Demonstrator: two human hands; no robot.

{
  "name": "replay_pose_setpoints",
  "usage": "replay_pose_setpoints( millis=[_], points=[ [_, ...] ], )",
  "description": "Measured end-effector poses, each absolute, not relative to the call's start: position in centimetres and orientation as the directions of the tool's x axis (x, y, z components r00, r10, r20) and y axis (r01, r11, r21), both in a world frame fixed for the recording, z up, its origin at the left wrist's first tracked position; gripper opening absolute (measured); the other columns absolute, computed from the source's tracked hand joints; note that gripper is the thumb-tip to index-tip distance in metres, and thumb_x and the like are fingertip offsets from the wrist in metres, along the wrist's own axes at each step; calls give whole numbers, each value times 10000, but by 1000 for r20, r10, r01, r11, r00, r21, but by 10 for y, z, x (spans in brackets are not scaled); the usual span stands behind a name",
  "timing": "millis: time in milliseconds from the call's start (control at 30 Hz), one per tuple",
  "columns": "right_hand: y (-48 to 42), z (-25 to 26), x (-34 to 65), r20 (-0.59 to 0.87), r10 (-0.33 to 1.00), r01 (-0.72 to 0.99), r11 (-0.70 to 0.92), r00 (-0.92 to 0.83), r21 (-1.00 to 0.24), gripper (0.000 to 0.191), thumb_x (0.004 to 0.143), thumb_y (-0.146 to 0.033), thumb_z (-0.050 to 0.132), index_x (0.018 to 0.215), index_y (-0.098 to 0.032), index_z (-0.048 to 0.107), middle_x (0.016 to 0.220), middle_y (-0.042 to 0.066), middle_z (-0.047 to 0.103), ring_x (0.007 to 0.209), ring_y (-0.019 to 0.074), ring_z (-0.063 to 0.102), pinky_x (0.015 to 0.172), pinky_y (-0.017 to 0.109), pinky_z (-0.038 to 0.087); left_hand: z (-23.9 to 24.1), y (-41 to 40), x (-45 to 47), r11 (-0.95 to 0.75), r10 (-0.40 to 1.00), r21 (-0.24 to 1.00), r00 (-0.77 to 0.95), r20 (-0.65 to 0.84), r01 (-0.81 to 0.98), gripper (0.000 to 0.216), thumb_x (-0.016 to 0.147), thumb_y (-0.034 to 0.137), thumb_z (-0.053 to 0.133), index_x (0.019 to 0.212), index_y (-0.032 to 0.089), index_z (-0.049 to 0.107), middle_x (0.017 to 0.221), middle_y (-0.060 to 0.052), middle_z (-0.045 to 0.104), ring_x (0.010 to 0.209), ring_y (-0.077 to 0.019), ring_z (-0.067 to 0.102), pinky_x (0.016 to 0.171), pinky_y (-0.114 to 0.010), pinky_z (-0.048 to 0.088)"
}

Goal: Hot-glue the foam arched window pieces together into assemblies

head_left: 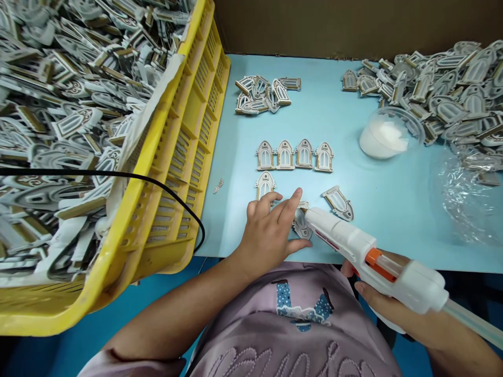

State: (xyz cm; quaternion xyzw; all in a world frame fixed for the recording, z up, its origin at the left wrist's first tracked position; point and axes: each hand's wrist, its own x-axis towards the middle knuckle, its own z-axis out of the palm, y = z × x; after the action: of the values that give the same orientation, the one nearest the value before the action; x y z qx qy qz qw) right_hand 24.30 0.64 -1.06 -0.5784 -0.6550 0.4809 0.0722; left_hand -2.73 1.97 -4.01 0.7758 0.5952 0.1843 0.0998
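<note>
My right hand (383, 302) is wrapped round a white hot glue gun (346, 235) with orange parts and a glue stick at its back. The gun's nozzle meets a small arched window piece (302, 226) near the table's front edge. Over that piece spreads my left hand (267, 235), its index finger stretched out and its thumb beside the piece; whether it touches it I cannot tell. Just beyond the left fingers lies another arched window piece (265, 183). A tilted window piece (338, 203) rests right of the nozzle.
Several window pieces (285, 155) form a row on the blue table (326, 120). A small pile (259, 95) lies behind them. At right are a bigger pile (451, 89), a plastic cup (379, 139) and clear plastic bag (467, 201). A full yellow crate (188, 141) and black cable (157, 183) occupy the left.
</note>
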Motion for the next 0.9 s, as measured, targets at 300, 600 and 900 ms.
replay_pose_setpoints(
  millis=[300,600,900],
  points=[
    [3,-17,234,-449,883,671,-253,-133,-697,307,679,-540,576,702,-248,672,579,11,577,433,141,463,428,295,424,-42,21,-29,-280,958,395,227,175,875,1113,707,665,773,1547,163,243,1264,-107,694,1207,-332,461,878,-447,312],
    [6,9,221,-527,840,619,-349,-126,-704,253,706,-487,642,801,-253,654,521,-31,459,403,120,377,390,275,346,-44,22,-30,-284,955,406,221,195,868,1140,685,681,773,1546,160,237,1249,-95,705,1191,-327,459,864,-441,309],
    [5,17,217,-606,791,607,-442,-84,-661,247,785,-510,624,859,-276,657,591,3,526,422,131,379,400,292,328,-45,22,-30,-286,955,401,222,198,871,1128,701,678,764,1550,155,235,1245,-103,703,1194,-325,459,866,-438,311]
  ],
)
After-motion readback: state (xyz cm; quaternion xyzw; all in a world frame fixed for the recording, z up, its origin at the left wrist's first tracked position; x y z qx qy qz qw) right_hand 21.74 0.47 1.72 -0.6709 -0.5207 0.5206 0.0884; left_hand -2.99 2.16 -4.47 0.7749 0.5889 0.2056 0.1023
